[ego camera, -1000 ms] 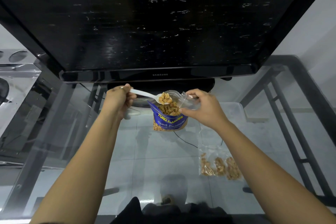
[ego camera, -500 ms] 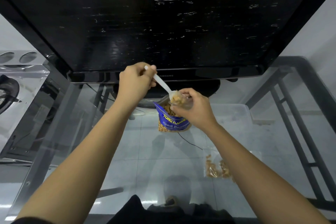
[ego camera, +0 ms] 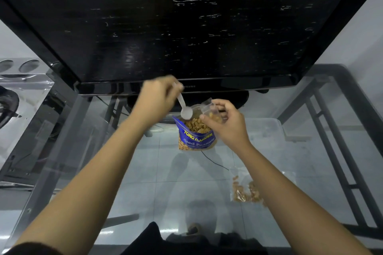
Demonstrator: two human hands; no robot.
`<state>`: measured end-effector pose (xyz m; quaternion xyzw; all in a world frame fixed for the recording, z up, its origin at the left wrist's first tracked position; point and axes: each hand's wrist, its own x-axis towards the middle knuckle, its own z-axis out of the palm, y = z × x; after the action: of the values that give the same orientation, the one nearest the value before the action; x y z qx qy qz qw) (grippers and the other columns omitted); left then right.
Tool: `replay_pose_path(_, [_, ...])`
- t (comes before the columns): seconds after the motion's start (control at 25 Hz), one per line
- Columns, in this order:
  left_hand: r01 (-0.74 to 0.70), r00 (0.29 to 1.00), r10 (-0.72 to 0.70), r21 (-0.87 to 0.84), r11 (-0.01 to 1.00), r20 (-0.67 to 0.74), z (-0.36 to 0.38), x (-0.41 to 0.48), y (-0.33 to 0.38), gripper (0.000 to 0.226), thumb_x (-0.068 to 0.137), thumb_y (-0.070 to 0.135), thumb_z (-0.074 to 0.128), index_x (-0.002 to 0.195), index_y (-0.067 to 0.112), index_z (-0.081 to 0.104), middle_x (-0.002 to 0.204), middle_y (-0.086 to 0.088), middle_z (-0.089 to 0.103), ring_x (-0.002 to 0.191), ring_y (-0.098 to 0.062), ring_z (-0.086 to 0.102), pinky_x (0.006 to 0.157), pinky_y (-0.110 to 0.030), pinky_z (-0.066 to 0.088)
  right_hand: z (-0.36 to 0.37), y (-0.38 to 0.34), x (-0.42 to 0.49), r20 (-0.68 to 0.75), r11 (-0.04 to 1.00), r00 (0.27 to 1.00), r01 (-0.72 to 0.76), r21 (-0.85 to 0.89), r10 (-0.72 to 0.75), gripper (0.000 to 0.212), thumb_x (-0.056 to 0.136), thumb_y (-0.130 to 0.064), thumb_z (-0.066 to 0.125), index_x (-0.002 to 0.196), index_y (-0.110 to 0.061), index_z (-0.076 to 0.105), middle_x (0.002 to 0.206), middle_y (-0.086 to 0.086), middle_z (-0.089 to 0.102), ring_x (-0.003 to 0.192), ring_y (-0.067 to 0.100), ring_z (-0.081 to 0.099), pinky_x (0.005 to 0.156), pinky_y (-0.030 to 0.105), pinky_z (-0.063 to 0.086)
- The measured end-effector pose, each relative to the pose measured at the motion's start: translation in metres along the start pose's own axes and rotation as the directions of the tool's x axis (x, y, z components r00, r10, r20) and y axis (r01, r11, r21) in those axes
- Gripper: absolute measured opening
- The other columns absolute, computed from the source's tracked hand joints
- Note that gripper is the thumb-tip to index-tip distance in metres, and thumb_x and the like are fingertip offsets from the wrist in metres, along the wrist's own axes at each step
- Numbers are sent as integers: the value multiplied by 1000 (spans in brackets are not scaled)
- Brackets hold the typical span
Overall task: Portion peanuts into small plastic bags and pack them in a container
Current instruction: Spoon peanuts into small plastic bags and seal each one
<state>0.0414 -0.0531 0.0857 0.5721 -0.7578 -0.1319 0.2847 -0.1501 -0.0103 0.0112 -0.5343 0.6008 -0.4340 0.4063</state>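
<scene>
A blue peanut pouch (ego camera: 196, 138) stands open on the glass table (ego camera: 132, 172), full of peanuts. My left hand (ego camera: 159, 97) grips the handle of a white plastic spoon (ego camera: 185, 109), whose empty bowl hangs over the pouch's mouth. My right hand (ego camera: 226, 122) pinches a small clear plastic bag (ego camera: 211, 111) just above the pouch, with a few peanuts inside. A filled small bag of peanuts (ego camera: 246, 190) lies on the glass near my right forearm, partly hidden by it.
A large black television (ego camera: 186, 27) stands right behind the pouch. A clear plastic container (ego camera: 267, 130) sits to the right of my right hand. The table's metal frame (ego camera: 331, 141) shows through the glass, and a black cable (ego camera: 213, 161) runs below the pouch.
My left hand lifted and tipped the loaded spoon into the small bag, then drew it out empty over the pouch. The small bag now holds peanuts.
</scene>
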Motion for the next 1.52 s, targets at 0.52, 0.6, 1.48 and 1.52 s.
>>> replay_pose_path(0.52, [510, 860, -502, -156, 846, 93, 61, -12, -18, 28, 92, 20, 49, 80, 1, 65, 69, -16, 68, 67, -26, 63, 54, -23, 45, -8, 6, -6, 99, 992, 987, -126, 21, 123, 49, 73, -38, 76, 116, -24, 56, 108, -9, 65, 92, -2, 59, 61, 9, 48])
replay_pose_path(0.6, [487, 873, -470, -234, 842, 127, 65, -20, -9, 26, 92, 19, 50, 81, 2, 66, 66, -15, 70, 66, -25, 67, 60, -21, 51, -10, 6, -6, 95, 991, 987, -132, 36, 128, 48, 74, -37, 76, 115, -23, 56, 107, -10, 65, 92, -4, 59, 62, 7, 48])
replay_pose_path(1.48, [660, 510, -774, -748, 74, 374, 57, -22, -42, 19, 97, 20, 47, 86, 7, 57, 66, -6, 53, 39, -4, 50, 39, -10, 43, -29, 5, 0, 80, 992, 992, -90, -84, 97, 48, 71, -35, 78, 113, -27, 56, 105, -14, 59, 88, 1, 57, 62, 10, 47])
replay_pose_path(1.52, [662, 507, -778, -746, 75, 371, 54, -22, -46, 19, 97, 20, 46, 87, 7, 57, 66, -5, 52, 42, -5, 50, 40, -10, 43, -29, 5, -1, 75, 977, 996, -29, -213, 46, 49, 69, -37, 79, 112, -28, 57, 102, -15, 58, 88, 2, 57, 66, 13, 47])
